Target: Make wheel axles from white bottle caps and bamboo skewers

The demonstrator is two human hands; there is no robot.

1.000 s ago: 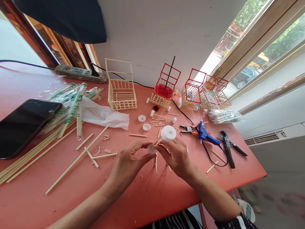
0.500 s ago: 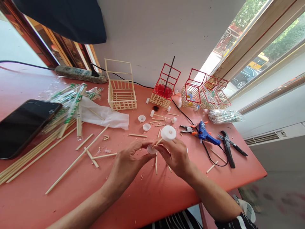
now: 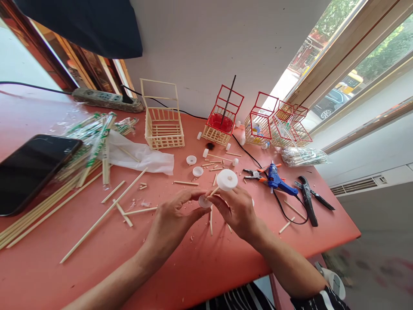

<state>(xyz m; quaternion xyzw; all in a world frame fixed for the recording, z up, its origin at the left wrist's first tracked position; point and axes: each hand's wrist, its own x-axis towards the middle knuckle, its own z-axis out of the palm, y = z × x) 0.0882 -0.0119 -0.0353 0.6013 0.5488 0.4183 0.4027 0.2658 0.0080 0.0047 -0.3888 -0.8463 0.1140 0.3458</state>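
Over the table's middle, my left hand (image 3: 171, 221) pinches a small white plastic cap (image 3: 203, 202) between thumb and fingers. My right hand (image 3: 240, 212) is closed on a short wooden stick (image 3: 213, 192). One end of that stick meets the inside of the small cap; at its other end sits a larger-looking white round cap (image 3: 226, 181), with the stick's tip showing at its centre. The fingertips of both hands are close together, and the right fingers hide part of the stick.
Past my hands lie two loose caps (image 3: 191, 160) and a stick axle with white wheels (image 3: 221, 157). Small stick carts (image 3: 164, 129) stand along the wall. On the right are a blue glue gun (image 3: 280, 183) and cutters (image 3: 309, 200); on the left, a phone (image 3: 37, 172) and chopsticks (image 3: 48, 202).
Both hands keep the same hold, with the cap and stick in nearly the same pose. The whole view has shifted very slightly.
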